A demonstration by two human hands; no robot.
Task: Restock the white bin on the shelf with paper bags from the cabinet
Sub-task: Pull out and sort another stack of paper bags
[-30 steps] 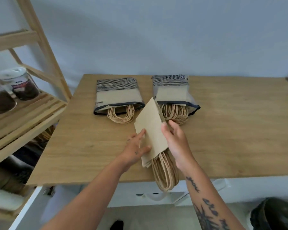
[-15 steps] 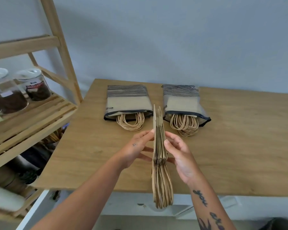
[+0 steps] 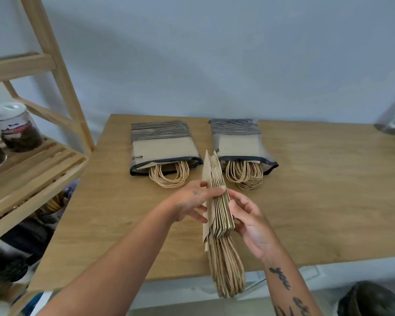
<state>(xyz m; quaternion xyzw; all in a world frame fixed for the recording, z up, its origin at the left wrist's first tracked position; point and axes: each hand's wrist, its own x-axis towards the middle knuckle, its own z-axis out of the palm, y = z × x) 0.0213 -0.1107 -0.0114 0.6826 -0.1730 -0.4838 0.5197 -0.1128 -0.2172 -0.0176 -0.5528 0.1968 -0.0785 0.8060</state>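
Paper bags, a flat-folded kraft stack, are standing on edge above the wooden tabletop, pinched between both hands. Long axis runs pretty much straight away from the person: folded bottoms point toward the wall, twisted-paper handles point back at the camera and hang past the table's near edge. You're looking at the stack edge-on, so the layered edges fan out a bit like pages, and the leftmost bag sticks out farther than the rest.

Left hand has its fingers spread flat against the left face of the stack, thumb across the top edge. Right hand is cupped loosely, fingers half curled, pressing on the right face. So neither is a fist, more of a two-sided sandwich grip.

Farther back on the table lie two clear plastic packs with black stripes, left pack and right pack, side by side and flat, each with more brown bags inside and rope loops spilling out of the open end toward the person. Matte paper, glossy sleeves.

Wooden slatted shelf sits to the left with a white-lidded jar of something dark on it. Can't spot the white bin from this angle.
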